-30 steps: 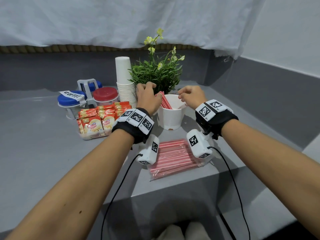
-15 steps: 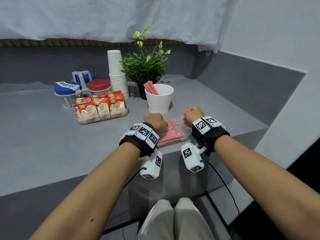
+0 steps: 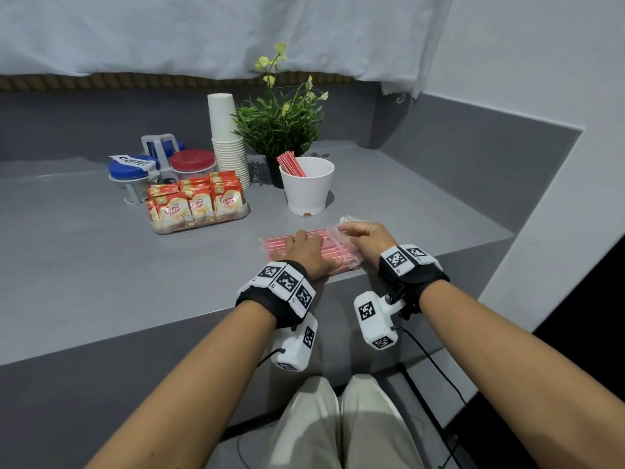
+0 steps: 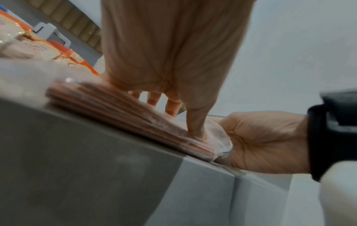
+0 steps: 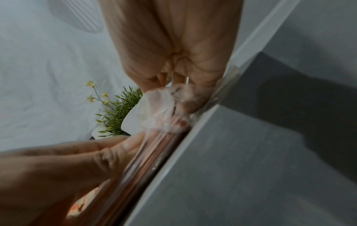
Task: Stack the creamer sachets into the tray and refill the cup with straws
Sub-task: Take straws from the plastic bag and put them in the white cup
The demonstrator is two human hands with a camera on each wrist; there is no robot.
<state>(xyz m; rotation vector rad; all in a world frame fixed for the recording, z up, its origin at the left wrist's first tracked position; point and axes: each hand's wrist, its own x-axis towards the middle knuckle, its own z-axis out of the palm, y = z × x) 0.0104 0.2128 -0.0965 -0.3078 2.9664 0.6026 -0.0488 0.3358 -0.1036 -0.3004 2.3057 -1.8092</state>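
A clear plastic pack (image 3: 309,249) of red straws lies flat at the near edge of the grey worktop (image 3: 84,265). The left hand (image 3: 304,253) presses flat on it, fingers straight, grip wide. The right hand (image 3: 367,240) pinches the pack's crinkled open end. Bare worktop lies to the left. Further back stand the white cup (image 3: 307,186) holding a few straws, and the clear tray (image 3: 199,223) of upright sachets (image 3: 198,203).
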